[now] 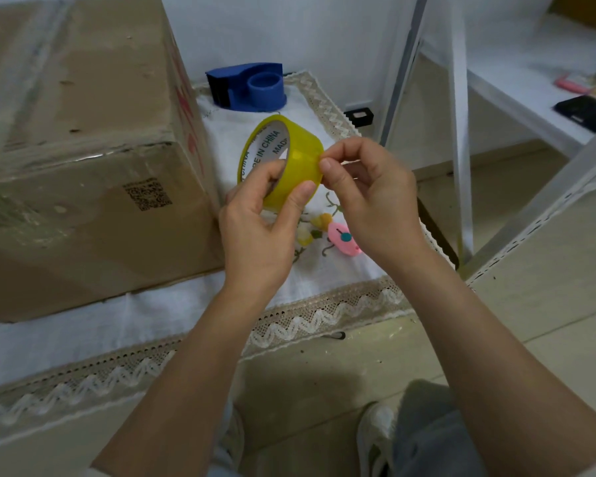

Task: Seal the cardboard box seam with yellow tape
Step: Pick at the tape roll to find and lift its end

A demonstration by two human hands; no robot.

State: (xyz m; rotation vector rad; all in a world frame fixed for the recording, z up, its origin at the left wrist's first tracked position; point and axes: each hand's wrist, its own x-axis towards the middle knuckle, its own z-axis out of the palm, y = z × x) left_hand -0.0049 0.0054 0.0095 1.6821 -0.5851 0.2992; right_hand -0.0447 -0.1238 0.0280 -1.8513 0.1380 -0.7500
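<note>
On the lace-edged tablecloth [324, 280] beside the box [83, 149], the left hand [258, 228] grips the tape roll [283, 160]; the right hand [365, 187] pinches at its edge. Best to lift the end cleanly and squarely.

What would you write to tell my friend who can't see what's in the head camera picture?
Two hands hold a yellow tape roll above a white cloth: the left hand grips the roll, the right hand pinches at its edge. A big cardboard box sits to the left, a blue tape dispenser behind, and a small pink cutter below the hands.
</note>
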